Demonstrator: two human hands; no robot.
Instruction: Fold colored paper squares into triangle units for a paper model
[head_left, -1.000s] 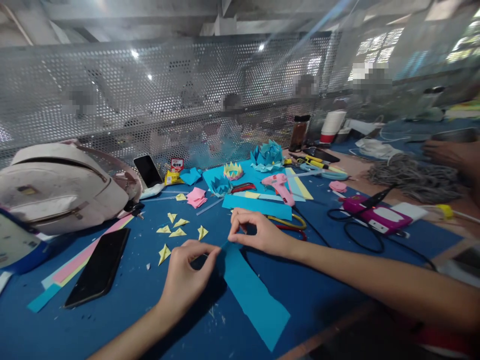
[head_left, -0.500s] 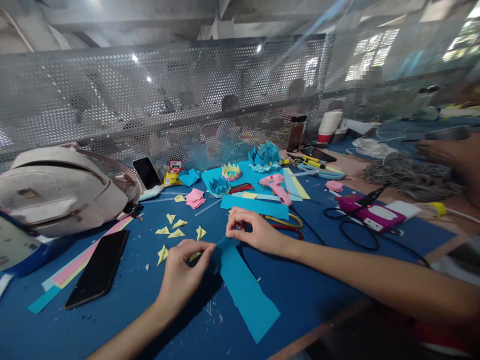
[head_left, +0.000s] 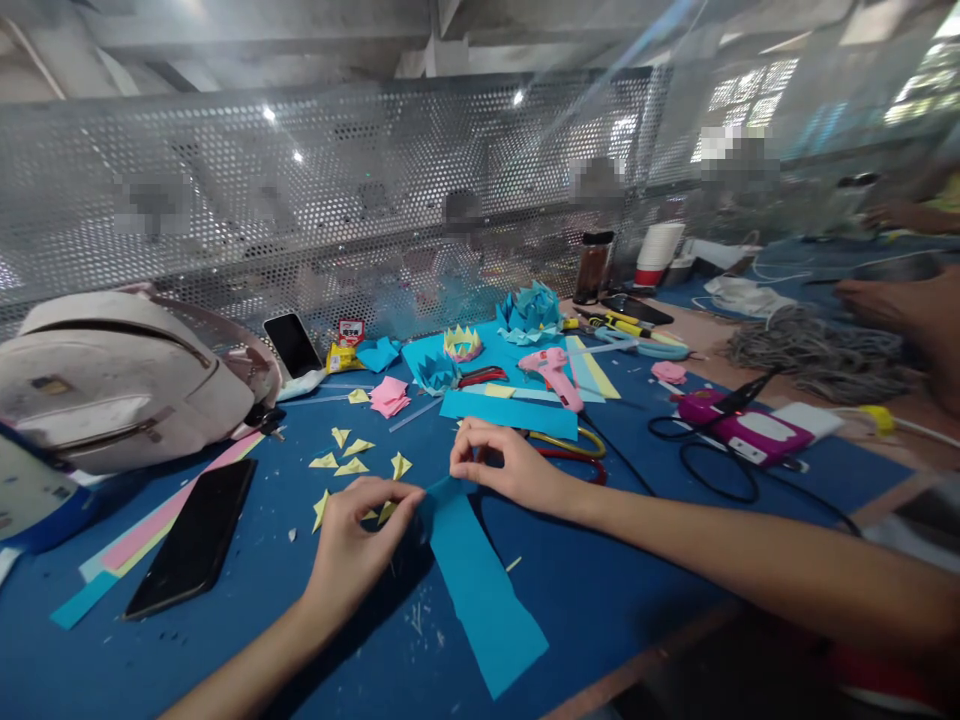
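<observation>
The left hand and right hand pinch the far end of the blue strip; even grip should keep it straight toward the tabletop's near edge.

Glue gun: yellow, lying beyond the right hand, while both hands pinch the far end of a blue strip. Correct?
Colour is wrong: the head view shows the glue gun is pink. It lies beyond the right hand, and that hand and the left hand pinch the far end of a blue strip.
</observation>
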